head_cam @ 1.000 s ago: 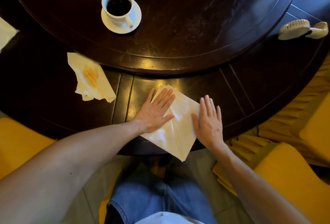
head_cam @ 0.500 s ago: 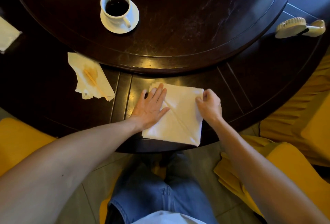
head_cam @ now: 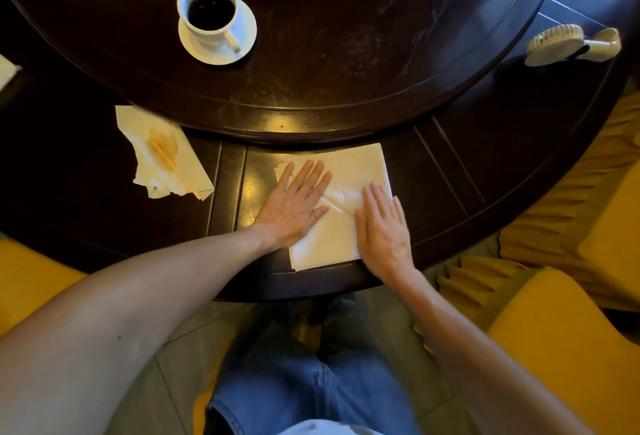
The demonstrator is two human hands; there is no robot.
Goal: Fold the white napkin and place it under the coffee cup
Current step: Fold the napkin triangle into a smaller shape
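The white napkin (head_cam: 349, 171) lies flat as a square on the near rim of the dark table, with a diagonal crease across it. My left hand (head_cam: 294, 206) presses flat on its left side, fingers spread. My right hand (head_cam: 382, 226) lies flat on its right side, palm down. The white coffee cup (head_cam: 207, 15), full of dark coffee, stands on a white saucer (head_cam: 247, 30) on the raised round centre of the table, far left of the napkin and well apart from both hands.
A stained, crumpled napkin with a wooden stick (head_cam: 162, 154) lies to the left. A small cream hand fan (head_cam: 571, 44) rests at the right. The raised turntable edge (head_cam: 294, 122) runs just behind the napkin. Yellow chairs (head_cam: 571, 348) flank me.
The napkin has turned from a diamond hanging over the edge to a square lying fully on the table. My right hand, which pinched a corner, now lies flat on it.
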